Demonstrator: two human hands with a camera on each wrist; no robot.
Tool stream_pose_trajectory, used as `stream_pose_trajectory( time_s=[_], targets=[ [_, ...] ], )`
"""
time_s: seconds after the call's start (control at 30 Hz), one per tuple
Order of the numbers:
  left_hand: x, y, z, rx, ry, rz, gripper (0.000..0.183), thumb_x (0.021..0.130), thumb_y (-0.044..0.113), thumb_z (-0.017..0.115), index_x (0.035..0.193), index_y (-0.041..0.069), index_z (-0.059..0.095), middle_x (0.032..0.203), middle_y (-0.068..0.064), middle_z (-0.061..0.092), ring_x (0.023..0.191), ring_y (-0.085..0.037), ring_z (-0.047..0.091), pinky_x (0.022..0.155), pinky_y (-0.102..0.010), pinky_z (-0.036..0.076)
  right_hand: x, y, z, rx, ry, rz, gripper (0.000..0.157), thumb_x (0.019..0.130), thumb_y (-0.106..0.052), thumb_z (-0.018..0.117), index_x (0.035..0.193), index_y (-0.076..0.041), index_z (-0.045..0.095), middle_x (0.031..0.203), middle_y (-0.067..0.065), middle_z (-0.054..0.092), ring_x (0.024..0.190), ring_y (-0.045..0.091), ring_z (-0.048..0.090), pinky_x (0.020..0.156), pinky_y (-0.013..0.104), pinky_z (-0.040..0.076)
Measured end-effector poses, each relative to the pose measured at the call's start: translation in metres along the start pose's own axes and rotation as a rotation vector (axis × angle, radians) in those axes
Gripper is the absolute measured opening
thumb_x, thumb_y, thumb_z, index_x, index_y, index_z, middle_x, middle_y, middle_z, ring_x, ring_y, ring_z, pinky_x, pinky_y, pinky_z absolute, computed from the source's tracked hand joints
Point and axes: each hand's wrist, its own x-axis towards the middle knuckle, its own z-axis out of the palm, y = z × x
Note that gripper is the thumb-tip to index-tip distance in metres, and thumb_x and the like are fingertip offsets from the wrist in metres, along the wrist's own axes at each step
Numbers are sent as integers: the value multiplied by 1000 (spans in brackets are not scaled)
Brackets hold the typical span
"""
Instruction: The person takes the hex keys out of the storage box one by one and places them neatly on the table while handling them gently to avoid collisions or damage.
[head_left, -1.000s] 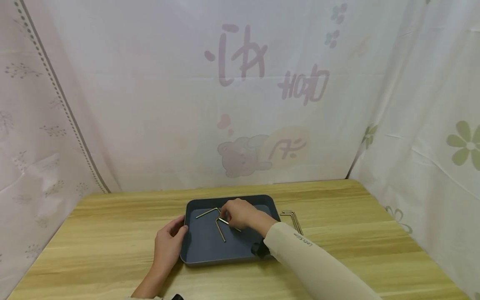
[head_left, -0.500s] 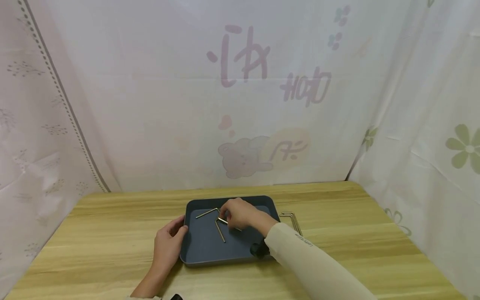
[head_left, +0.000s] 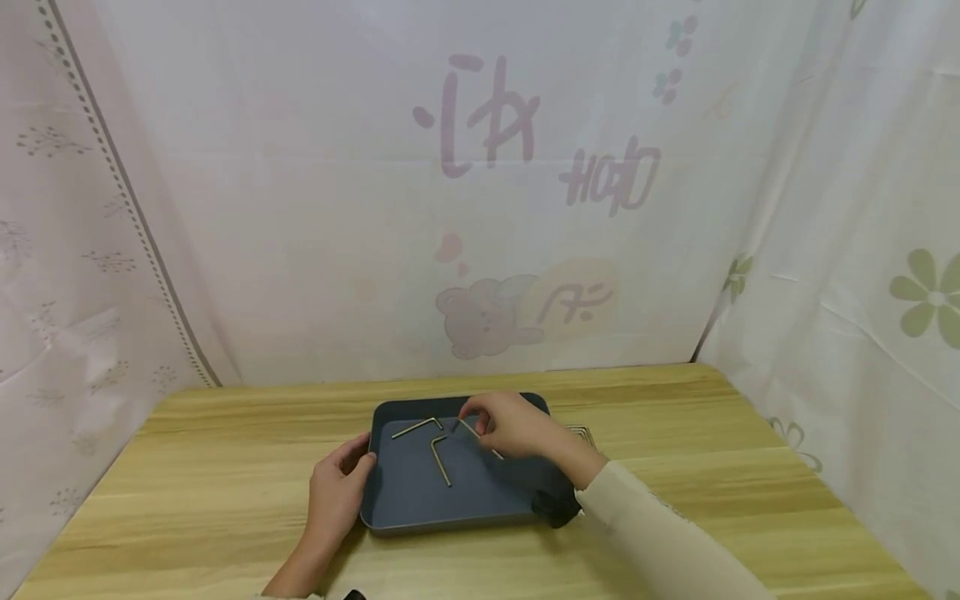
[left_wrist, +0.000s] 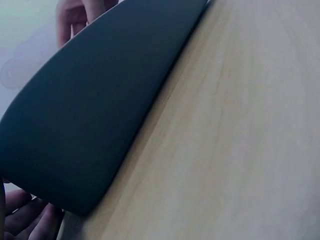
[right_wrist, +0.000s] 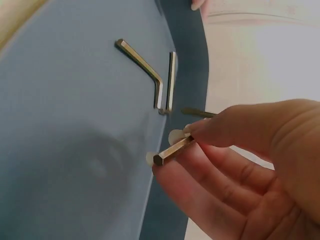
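Observation:
A shallow dark blue-grey tray [head_left: 420, 517] lies on the table. My left hand [head_left: 337, 487] holds its left side, with the thumb at the rim and the fingers along the outer wall. Above the tray, my right hand [head_left: 513, 427] pinches a brass-coloured hex key [right_wrist: 172, 151] between thumb and fingers. One end of that key points at the camera in the right wrist view. Two more hex keys lie on the tray floor: one near the back wall [head_left: 412, 427], the other toward the middle [head_left: 442, 463].
Several nested hex keys [head_left: 582, 433] lie on the wooden table [head_left: 675, 417] just right of the tray, partly hidden by my right forearm. A printed white curtain [head_left: 337, 208] hangs behind the table and along both sides.
My right hand has lifted the hex key off the others and moved slightly right and back with it. My left hand stays on the tray.

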Motion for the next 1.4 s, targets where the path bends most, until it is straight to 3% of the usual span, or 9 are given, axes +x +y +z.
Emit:
stream_pose_trajectory(
  time_s=[0.23,0.37,0.57,0.8,0.9,1.13,1.4],
  targets=[
    [0,1,0,8,-3,-6,38,97,13,62,133,6,66,129,-14,71,118,-25,67,83,-7,47,-19,15,-4,11,67,42,40,93,1,63,132,-6,62,89,2,64,67,10,59,63,26,46],
    [-1,2,2,5,-5,4,37,97,13,61,133,5,66,128,-15,71,119,-26,67,83,-8,47,-29,23,-2,113,106,96,40,95,2,62,134,-6,59,94,6,62,60,12,58,57,27,48],
    [-2,3,4,-24,-21,17,37,97,13,61,133,4,65,129,-17,70,120,-28,67,83,-7,47,-47,34,-4,201,171,107,42,95,2,61,136,-8,58,95,9,62,58,14,58,53,29,50],
    [0,3,4,-2,-3,20,36,96,12,62,131,6,67,126,-14,72,114,-23,69,81,-9,49,-65,44,-5,347,221,137,43,97,0,59,140,-5,55,98,14,64,71,21,66,63,44,59],
    [0,4,2,-4,-7,23,36,97,12,62,132,5,67,127,-14,72,115,-25,69,81,-8,49,-67,49,-3,377,239,151,44,98,0,59,142,-5,54,100,16,64,76,23,68,65,44,60],
    [-1,0,-1,-13,-23,5,37,98,13,61,134,7,66,131,-13,69,121,-28,67,82,-5,46,-66,58,0,403,286,179,45,96,1,60,141,-4,55,99,15,64,80,25,69,66,41,61],
    [-1,0,-1,11,-15,3,37,98,15,60,134,9,66,129,-13,71,119,-26,67,82,-7,47,-73,66,-9,347,344,232,46,98,-2,57,144,-10,55,109,16,66,81,20,68,66,39,61]
  ],
)
